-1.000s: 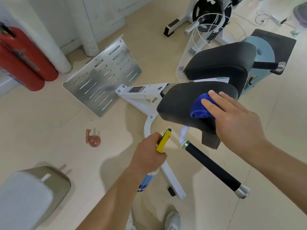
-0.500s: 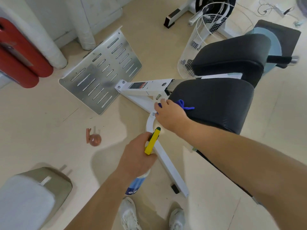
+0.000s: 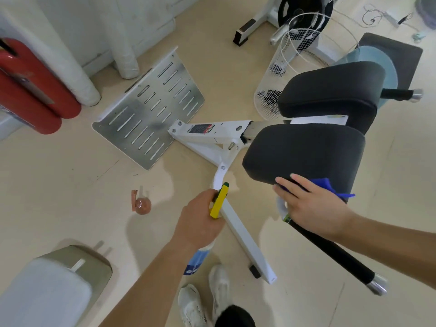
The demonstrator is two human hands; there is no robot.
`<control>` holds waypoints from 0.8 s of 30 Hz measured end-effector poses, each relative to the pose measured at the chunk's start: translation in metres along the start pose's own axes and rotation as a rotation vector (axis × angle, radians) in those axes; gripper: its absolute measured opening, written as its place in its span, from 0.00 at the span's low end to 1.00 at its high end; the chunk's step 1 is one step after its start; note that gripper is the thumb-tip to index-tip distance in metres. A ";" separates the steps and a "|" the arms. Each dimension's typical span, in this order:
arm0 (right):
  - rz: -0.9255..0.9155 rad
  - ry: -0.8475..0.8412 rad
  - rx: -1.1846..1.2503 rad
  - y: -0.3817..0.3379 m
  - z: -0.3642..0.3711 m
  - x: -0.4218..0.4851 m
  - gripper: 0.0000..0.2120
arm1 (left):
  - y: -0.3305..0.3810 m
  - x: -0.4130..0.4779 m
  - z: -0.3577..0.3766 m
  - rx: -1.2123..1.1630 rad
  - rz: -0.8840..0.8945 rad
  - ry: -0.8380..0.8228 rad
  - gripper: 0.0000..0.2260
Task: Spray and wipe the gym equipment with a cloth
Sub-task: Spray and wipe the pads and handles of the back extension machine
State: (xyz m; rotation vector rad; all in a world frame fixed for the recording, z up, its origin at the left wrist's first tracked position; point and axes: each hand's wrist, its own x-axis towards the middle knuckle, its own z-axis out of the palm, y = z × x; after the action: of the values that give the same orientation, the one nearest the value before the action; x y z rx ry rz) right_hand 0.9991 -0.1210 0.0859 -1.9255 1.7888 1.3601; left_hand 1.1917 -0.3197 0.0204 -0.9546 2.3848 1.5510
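Left grip (image 3: 200,218): curled round spray bottle (image 3: 199,259).
Right grip (image 3: 313,208): spread, pressing cloth (image 3: 329,185) on pad (image 3: 304,154), 6 o'clock edge.
Remaining: probably far pad (image 3: 330,90).

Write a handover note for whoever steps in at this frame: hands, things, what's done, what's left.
Left hand grips the spray bottle, its nozzle towards the white frame.
Right hand presses the blue cloth with flat fingers against the near edge of the lower black pad.
Done: wiping of that pad is under way; which surfaces are finished cannot be told.
Left, probably: finish this pad, then the upper black pad, the black handle and the frame.
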 end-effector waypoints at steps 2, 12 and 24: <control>0.003 0.002 0.034 0.003 -0.022 0.033 0.15 | -0.002 0.008 -0.001 -0.026 -0.008 0.019 0.13; 0.170 0.079 0.601 0.032 -0.046 0.122 0.19 | 0.010 0.064 -0.019 0.074 -0.078 -0.074 0.15; 0.691 0.341 1.186 0.170 -0.025 0.125 0.14 | 0.027 0.116 -0.029 0.123 -0.023 -0.302 0.15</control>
State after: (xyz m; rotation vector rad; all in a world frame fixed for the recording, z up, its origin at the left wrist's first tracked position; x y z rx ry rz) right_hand 0.8464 -0.2693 0.0860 -0.9127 2.6158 -0.1494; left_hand 1.0910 -0.3870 0.0039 -0.6673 2.2187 1.4070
